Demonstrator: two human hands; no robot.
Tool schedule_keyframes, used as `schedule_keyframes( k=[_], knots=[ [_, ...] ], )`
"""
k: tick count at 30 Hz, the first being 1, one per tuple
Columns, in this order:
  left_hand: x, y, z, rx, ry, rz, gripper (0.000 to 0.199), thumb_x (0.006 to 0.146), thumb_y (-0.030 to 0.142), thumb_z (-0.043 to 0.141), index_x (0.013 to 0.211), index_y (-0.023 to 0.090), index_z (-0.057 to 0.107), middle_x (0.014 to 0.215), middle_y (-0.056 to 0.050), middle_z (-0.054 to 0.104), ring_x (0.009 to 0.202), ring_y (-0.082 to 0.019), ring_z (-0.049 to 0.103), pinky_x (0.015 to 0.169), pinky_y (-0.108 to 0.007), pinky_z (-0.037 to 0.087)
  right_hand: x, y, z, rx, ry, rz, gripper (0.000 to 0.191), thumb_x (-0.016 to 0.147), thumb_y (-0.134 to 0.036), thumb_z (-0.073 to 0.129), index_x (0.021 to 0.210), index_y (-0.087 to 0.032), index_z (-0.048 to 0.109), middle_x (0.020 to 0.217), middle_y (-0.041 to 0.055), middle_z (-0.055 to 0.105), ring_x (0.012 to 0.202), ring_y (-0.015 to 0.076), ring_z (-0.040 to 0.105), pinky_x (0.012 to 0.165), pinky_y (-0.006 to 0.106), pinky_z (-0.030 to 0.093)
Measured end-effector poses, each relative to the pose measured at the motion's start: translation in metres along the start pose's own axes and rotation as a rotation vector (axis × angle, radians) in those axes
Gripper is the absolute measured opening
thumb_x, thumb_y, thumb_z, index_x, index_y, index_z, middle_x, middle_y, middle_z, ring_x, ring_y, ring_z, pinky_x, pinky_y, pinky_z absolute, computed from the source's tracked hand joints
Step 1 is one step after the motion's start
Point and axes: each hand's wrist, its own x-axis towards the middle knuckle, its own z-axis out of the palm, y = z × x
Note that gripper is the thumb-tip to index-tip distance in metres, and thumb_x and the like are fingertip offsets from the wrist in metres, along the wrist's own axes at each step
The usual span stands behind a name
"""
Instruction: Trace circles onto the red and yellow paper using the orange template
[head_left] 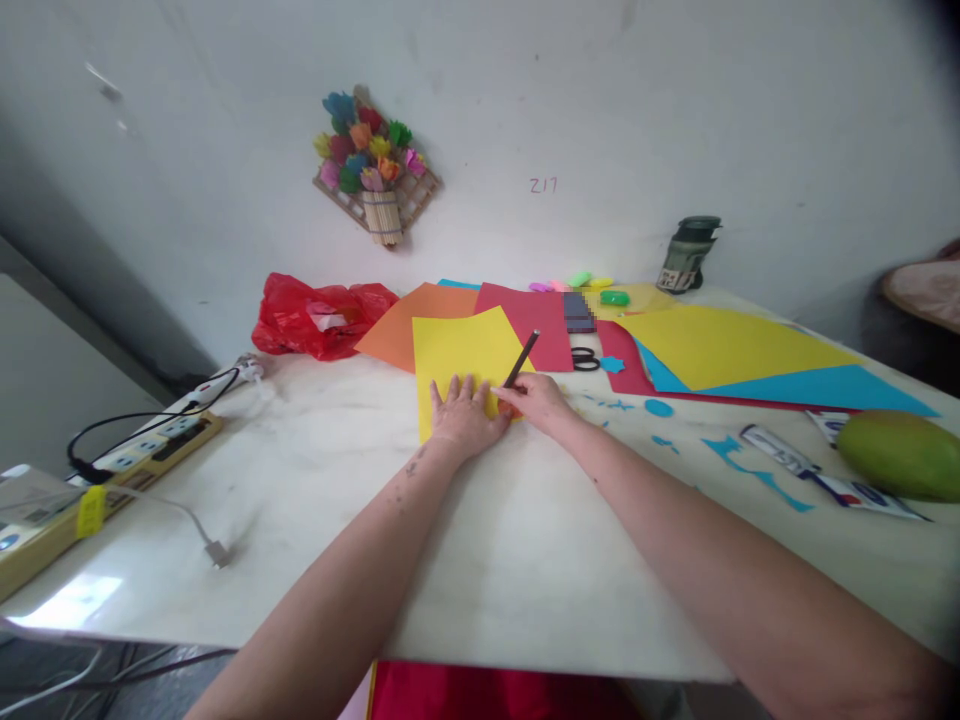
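Head view: nearest you, your left hand lies palm down, fingers spread and gripping nothing, pressed on the near part of the yellow sheet. Just to its right, your right hand has its fingers closed around a dark pen. That pen is the key line: its long axis rises from your fingertips, leaning away and to the right, so its lower end points back toward your left fingers. You cannot tell whether the tip touches the paper, as your fingers hide it. An orange-red patch shows between your hands, too covered to identify. The sheet stretches away from you beyond both hands, overlapping an orange sheet and a red sheet, with black-handled scissors just beside the red one.
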Motion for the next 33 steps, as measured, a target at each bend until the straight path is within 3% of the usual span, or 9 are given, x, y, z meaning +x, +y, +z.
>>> schedule_keyframes(
  k=[13,33],
  knots=[
    [-0.003,0.006,0.002,0.032,-0.015,-0.073,0.072,0.073,0.064,0.009,0.128,0.02,0.023,0.135,-0.006,0.019,0.122,-0.029,0.01,0.094,-0.047,0.011,0.0,0.0,0.001,-0.031,0.033,-0.013,0.036,0.066,-0.05,0.048,0.065,-0.017,0.062,0.062,0.0038,0.062,0.057,0.0122,0.054,0.051,0.021,0.037],
    [-0.007,0.012,-0.001,0.021,0.034,-0.091,0.067,0.075,0.059,0.016,0.125,0.018,0.03,0.133,-0.009,0.024,0.119,-0.034,0.014,0.09,-0.05,0.013,-0.002,-0.005,-0.001,-0.017,0.032,0.002,0.032,0.065,-0.046,0.051,0.064,-0.016,0.062,0.061,0.004,0.062,0.057,0.0127,0.054,0.05,0.021,0.038]
  ],
)
